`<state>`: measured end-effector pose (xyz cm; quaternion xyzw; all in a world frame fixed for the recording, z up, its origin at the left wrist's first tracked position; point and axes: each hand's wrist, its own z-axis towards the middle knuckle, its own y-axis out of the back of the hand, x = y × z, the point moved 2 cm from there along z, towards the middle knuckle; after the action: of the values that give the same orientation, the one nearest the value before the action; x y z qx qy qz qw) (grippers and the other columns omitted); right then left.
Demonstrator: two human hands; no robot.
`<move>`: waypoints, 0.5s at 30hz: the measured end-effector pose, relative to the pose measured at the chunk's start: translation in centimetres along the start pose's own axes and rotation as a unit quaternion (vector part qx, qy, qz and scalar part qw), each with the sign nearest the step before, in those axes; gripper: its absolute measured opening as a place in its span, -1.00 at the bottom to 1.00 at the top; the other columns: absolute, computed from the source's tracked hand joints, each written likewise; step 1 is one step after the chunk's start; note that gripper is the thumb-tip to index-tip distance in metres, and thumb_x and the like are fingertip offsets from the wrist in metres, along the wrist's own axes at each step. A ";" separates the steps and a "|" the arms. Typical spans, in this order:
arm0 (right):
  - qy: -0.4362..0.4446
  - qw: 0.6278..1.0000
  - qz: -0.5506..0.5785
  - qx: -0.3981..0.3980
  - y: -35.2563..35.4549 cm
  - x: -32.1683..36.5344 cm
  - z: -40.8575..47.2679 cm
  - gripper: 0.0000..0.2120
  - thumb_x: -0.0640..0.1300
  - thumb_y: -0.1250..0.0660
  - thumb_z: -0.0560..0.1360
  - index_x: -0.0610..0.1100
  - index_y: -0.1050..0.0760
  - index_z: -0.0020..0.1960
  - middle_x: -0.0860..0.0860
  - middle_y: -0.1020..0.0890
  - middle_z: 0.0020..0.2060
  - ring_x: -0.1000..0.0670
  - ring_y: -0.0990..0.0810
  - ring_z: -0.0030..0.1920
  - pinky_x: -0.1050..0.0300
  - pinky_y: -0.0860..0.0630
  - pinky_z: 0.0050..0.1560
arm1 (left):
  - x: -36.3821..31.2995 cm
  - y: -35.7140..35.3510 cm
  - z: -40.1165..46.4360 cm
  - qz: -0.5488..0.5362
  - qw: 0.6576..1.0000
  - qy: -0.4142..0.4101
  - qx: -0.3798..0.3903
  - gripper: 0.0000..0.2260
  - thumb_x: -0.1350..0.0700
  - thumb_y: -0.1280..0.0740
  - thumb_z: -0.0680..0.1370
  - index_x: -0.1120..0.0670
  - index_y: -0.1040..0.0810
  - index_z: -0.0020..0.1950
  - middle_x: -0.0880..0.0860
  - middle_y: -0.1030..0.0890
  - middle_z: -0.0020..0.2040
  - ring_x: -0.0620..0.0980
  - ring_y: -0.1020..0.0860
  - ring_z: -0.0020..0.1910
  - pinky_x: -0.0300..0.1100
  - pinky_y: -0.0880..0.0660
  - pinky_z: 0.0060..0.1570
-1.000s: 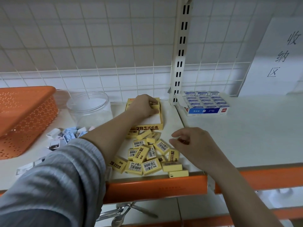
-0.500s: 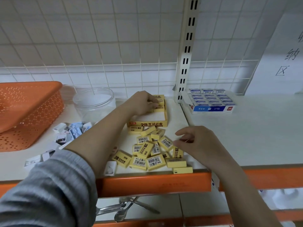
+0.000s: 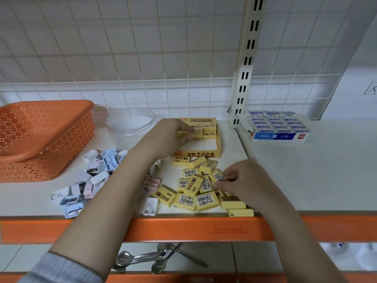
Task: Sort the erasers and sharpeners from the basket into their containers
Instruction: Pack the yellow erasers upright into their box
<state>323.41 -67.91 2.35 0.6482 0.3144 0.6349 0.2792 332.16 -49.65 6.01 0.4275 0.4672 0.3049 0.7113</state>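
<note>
Erasers at shelf edge liable to fall during sorting.

Nearest, one yellow eraser (image 3: 240,212) lay at the orange shelf lip (image 3: 183,227); the right hand (image 3: 242,180), fingers curled and pinching at the loose eraser pile (image 3: 195,190), could nudge it off. Sharpeners (image 3: 91,176) lay scattered left, unsorted. Farther, the left hand (image 3: 169,135) pressed erasers into the yellow box (image 3: 204,154), fingers extended; a misaligned row could jam. The basket (image 3: 40,139) stood behind, beside a clear jar (image 3: 130,125).

Stationery shop, slotted shelf upright (image 3: 245,64), boxed stock (image 3: 277,127)
</note>
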 end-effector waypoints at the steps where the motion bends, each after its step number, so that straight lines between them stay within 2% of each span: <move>1: -0.001 1.000 0.000 -0.003 -0.1 0.0 0.0 -0.77 0.04 -0.46 0.39 -0.08 -0.60 -0.05 0.04 -0.64 -0.19 0.09 -0.59 -0.18 0.17 -0.50 -0.14 | -0.1 0.2 -0.4 -0.005 1.000 0.000 -0.005 -0.76 0.06 -0.28 0.57 -0.04 -0.56 0.23 -0.06 -0.53 0.27 -0.06 -0.46 0.25 -0.24 -0.35 0.22; 4: -0.006 1.000 0.010 -0.012 -0.2 -0.1 0.0 -0.88 -0.02 -0.44 0.42 -0.04 -0.58 -0.09 0.10 -0.59 -0.26 0.16 -0.54 -0.23 0.22 -0.48 -0.18 | -0.2 0.7 -1.9 -0.019 1.000 0.007 -0.021 -0.76 0.07 -0.28 0.57 -0.04 -0.57 0.22 -0.08 -0.55 0.23 -0.10 -0.48 0.19 -0.28 -0.35 0.17; 7: 0.002 0.999 0.017 -0.045 0.0 -0.4 0.0 -0.86 -0.06 -0.42 0.42 -0.14 -0.60 -0.16 -0.07 -0.66 -0.22 0.03 -0.62 -0.19 0.10 -0.54 -0.12 | 0.1 0.7 -3.6 -0.049 0.997 0.038 -0.054 -0.78 0.07 -0.29 0.56 -0.04 -0.59 0.19 -0.17 -0.57 0.11 -0.24 -0.47 0.01 -0.38 -0.32 0.01; 9: 0.018 0.997 0.024 -0.069 0.3 -0.4 -0.2 -0.89 -0.06 -0.41 0.42 -0.11 -0.60 -0.17 -0.03 -0.65 -0.25 0.08 -0.59 -0.22 0.25 -0.48 -0.22 | 0.4 0.1 -4.6 -0.053 0.995 0.055 -0.066 -0.79 0.06 -0.29 0.56 -0.04 -0.60 0.17 -0.15 -0.60 0.11 -0.27 -0.44 -0.06 -0.40 -0.30 -0.05; 10: 0.031 0.996 0.031 -0.079 0.7 -0.1 -0.4 -0.93 -0.06 -0.40 0.43 -0.01 -0.57 -0.22 0.07 -0.62 -0.29 0.15 -0.55 -0.25 0.37 -0.40 -0.30 | 0.6 -0.4 -5.0 -0.049 0.995 0.062 -0.064 -0.79 0.07 -0.29 0.56 -0.03 -0.61 0.16 -0.12 -0.61 0.11 -0.26 -0.44 -0.07 -0.39 -0.29 -0.06; 11: 0.042 0.995 0.036 -0.088 0.9 0.1 -0.6 -0.86 -0.06 -0.40 0.43 0.10 -0.49 -0.26 0.16 -0.57 -0.30 0.22 -0.50 -0.28 0.44 -0.31 -0.35 | 0.8 -0.8 -5.3 -0.045 0.995 0.068 -0.059 -0.80 0.08 -0.30 0.56 -0.02 -0.62 0.15 -0.09 -0.62 0.11 -0.24 -0.45 -0.06 -0.39 -0.29 -0.07; 13: 0.057 0.992 0.046 -0.104 1.2 0.3 -0.9 -0.74 -0.05 -0.40 0.44 0.22 -0.36 -0.26 0.26 -0.50 -0.28 0.27 -0.44 -0.27 0.45 -0.24 -0.34 | 1.1 -1.3 -5.6 -0.037 0.995 0.083 -0.046 -0.80 0.11 -0.29 0.56 -0.01 -0.62 0.15 -0.05 -0.61 0.13 -0.16 -0.50 0.02 -0.33 -0.33 -0.03; 15: 0.069 0.988 0.056 -0.129 1.4 0.4 -1.0 -0.74 -0.03 -0.41 0.43 0.23 -0.35 -0.24 0.26 -0.50 -0.24 0.28 -0.43 -0.22 0.46 -0.23 -0.30 | 1.1 -1.6 -5.6 -0.015 0.995 0.095 -0.029 -0.78 0.11 -0.28 0.56 -0.01 -0.60 0.18 -0.05 -0.58 0.18 -0.08 -0.50 0.14 -0.24 -0.40 0.08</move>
<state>322.51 -68.53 3.73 0.5774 0.2116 0.7283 0.3024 327.41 -47.66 3.00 0.3687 0.5295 0.3470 0.6806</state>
